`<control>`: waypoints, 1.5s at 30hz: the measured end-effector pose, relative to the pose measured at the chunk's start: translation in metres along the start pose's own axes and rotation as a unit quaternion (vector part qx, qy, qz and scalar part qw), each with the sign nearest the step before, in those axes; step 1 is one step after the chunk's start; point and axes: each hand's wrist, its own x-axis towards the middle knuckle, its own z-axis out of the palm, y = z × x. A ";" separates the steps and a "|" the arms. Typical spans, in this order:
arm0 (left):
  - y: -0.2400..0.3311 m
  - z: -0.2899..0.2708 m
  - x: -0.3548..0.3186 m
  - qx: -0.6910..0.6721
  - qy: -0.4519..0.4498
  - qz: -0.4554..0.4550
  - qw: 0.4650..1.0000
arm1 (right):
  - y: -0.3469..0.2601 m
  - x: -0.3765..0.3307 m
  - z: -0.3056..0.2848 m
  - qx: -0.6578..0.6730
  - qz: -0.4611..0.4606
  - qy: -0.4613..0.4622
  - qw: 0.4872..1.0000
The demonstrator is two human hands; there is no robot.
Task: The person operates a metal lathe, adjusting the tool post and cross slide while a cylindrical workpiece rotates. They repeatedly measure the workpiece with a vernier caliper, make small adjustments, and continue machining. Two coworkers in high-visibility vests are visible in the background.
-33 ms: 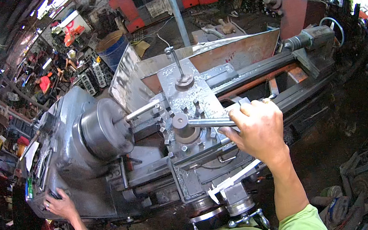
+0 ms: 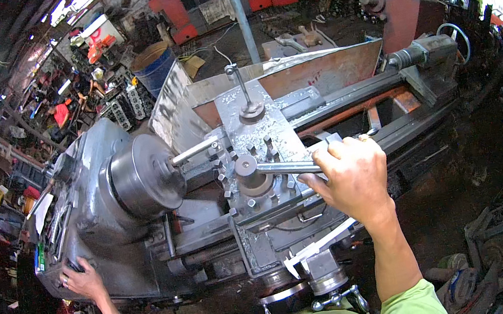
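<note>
We take the lathe's tool post (image 2: 246, 165) as the centre of our clock, twelve toward the top of the view; it stands upright on the carriage plate (image 2: 232, 127), which is littered with metal chips. From it the lever (image 2: 289, 167) runs out toward three o'clock, and there our right hand (image 2: 356, 173) is wrapped round its far end, thumb on the near side. Our left hand (image 2: 85, 280) lies at eight o'clock on the front of the headstock (image 2: 102, 233), fingers bent and slightly apart; we cannot tell whether they pinch the small dark part beneath them. The chuck (image 2: 148, 175) sits at nine o'clock, and a bright bar (image 2: 197, 149) bridges toward the plate at ten. A caliper (image 2: 316, 250) rests at five o'clock.

We judge the step in hand to be working the tool post's clamp, with our left hand near the machine's controls. The next move seems to call for a firm, level swing of the lever, our knuckles clear of the post, and a check that the chuck is stationary.
</note>
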 end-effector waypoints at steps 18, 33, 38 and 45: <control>0.006 0.005 0.001 0.013 0.019 0.010 1.000 | 0.003 0.002 0.001 0.008 0.001 0.003 1.000; 0.010 -0.003 0.005 0.009 -0.002 0.007 1.000 | 0.003 0.004 -0.001 0.026 -0.004 0.020 0.999; 0.020 -0.032 -0.011 -0.110 0.003 -0.008 0.994 | 0.014 -0.013 0.005 0.230 0.022 0.119 0.966; 0.089 -0.122 -0.227 -0.424 -0.477 -0.068 0.767 | 0.088 -0.177 0.041 0.265 0.466 0.150 0.831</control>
